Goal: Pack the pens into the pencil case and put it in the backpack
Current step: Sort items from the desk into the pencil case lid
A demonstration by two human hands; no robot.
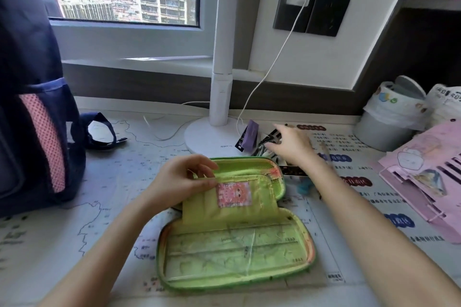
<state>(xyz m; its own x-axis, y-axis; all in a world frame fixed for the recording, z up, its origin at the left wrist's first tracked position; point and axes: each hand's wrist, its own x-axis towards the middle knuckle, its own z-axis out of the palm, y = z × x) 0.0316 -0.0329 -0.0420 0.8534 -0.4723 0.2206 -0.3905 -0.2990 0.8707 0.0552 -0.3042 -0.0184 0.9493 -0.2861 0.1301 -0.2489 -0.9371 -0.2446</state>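
The green pencil case (234, 237) lay open on the bench (74, 244) directly in front of the person, its lower half showing only clear rulers tucked under elastic bands and no pens that could be made out. The left hand (184, 179) pinched the top edge of the inner flap, thumb and fingers closed on the fabric beside the zipped pocket. The right hand (289, 144) reached beyond the case with fingers spread and empty, just above a blurred heap of pens (269, 141) and small stationery near the lamp base (212, 139). By this look the packing had barely begun: the pens were yet to go in, the case yet to be zipped, and the navy backpack (32, 107) stood upright well to the left of the left hand, waiting.

The bench carried a printed map mat. A white cable (279, 57) ran from the wall socket down past the lamp pole. To the right of the right hand sat a lined bin (389, 117) and a pink folder (429, 182); a window showed tower blocks outside.
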